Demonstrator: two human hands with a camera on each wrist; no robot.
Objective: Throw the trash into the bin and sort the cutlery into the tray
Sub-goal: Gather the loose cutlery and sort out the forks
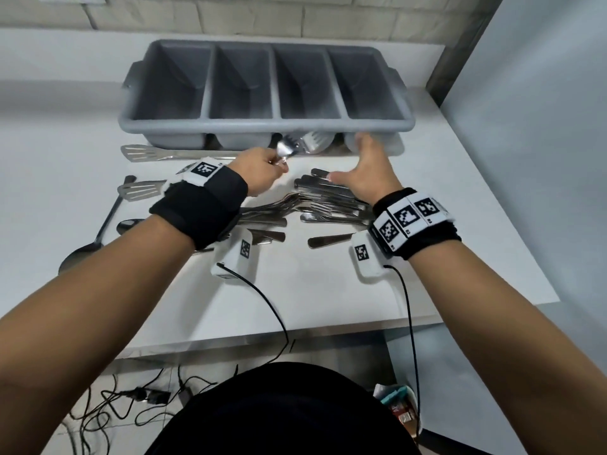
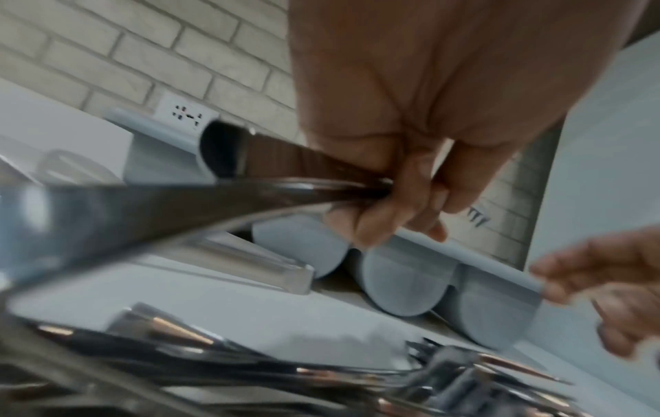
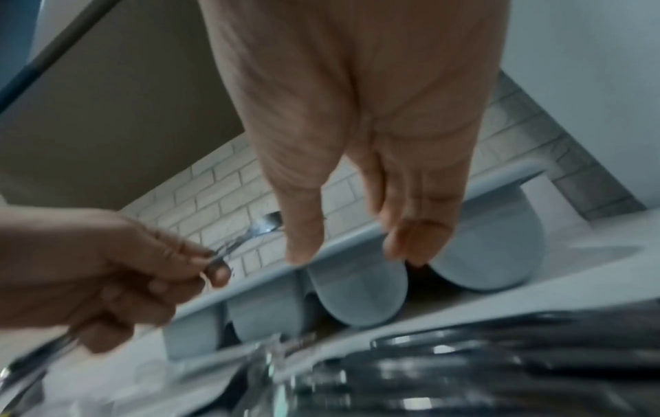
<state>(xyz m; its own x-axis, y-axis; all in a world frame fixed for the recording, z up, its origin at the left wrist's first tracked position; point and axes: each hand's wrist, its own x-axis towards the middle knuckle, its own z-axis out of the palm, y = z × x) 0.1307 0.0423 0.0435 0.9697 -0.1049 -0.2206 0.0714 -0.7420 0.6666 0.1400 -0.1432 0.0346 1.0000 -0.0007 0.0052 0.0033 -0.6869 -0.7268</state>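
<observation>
The grey four-compartment tray (image 1: pixel 262 124) stands at the back of the white table, and its compartments look bare. My left hand (image 1: pixel 272 165) pinches a small bunch of cutlery (image 1: pixel 285 148) by the necks, heads pointing at the tray's front rim. In the left wrist view its fingers (image 2: pixel 385 214) curl round the handles (image 2: pixel 178 203). My right hand (image 1: pixel 349 159) is open with straight fingers (image 3: pixel 414 242) at the tray's front rim (image 3: pixel 357 248); whether they touch it is unclear. A pile of forks and knives (image 1: pixel 325 198) lies under both hands.
Two slotted spatulas (image 1: pixel 141 152) (image 1: pixel 141 189) and a black ladle (image 1: pixel 95 238) lie at the left. Another spatula head (image 1: pixel 315 142) sits by the tray front. A grey wall closes the right side. Wrappers (image 1: pixel 399 405) show below the table edge, and cables (image 1: pixel 131 399) lie on the floor.
</observation>
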